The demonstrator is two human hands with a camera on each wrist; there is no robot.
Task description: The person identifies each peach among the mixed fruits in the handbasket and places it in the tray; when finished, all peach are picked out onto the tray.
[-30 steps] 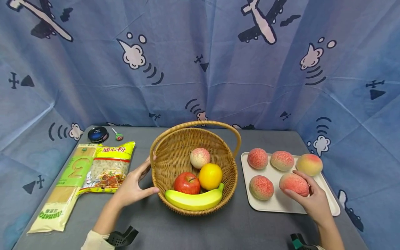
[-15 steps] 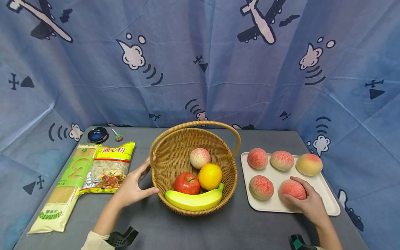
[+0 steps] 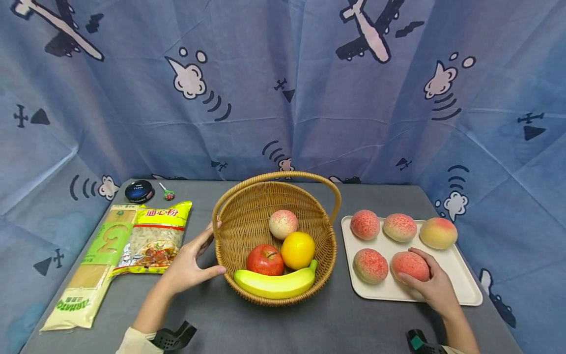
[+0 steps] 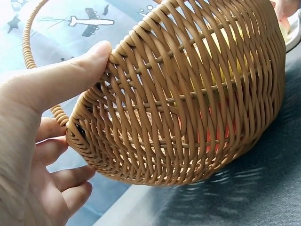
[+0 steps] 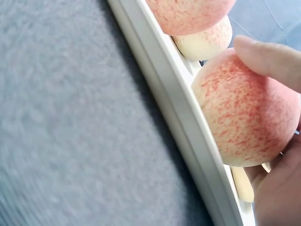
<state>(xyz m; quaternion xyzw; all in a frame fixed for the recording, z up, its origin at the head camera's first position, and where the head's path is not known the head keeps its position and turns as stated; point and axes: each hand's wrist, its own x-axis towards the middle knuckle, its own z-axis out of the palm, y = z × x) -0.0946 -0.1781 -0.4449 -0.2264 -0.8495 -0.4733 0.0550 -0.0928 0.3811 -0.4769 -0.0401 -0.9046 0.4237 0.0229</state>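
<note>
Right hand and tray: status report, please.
Right hand grips a peach resting on the white tray. Left hand holds the basket rim. Nothing between tray and basket.

Yellow bag (image 3: pixel 155 236) reads 通心粉 (green packet (image 3: pixel 93 265): "2").

The head camera is looking forward and down from above the table (image 3: pixel 274 324), while the left wrist camera is sitting close against the wicker basket (image 4: pixel 197 103) and the right wrist camera is sitting low beside the white tray (image 5: pixel 188 127), both also appearing in the head view.
</note>
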